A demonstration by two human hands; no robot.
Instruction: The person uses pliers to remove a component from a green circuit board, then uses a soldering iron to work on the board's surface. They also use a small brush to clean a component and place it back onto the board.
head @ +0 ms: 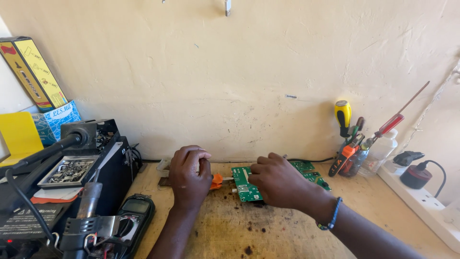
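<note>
Bright, even daylight fills the scene, warm on the cream wall (230, 72), which shows no harsh glare. Shadows are soft and short: a faint one lies under the right hand (275, 181) on the wooden bench (268, 230), and the black equipment (62, 192) at the left sits in deeper shade with little detail. Focus is sharp across the middle. The wide lens bends straight lines near the edges, and the corners stretch slightly.
</note>
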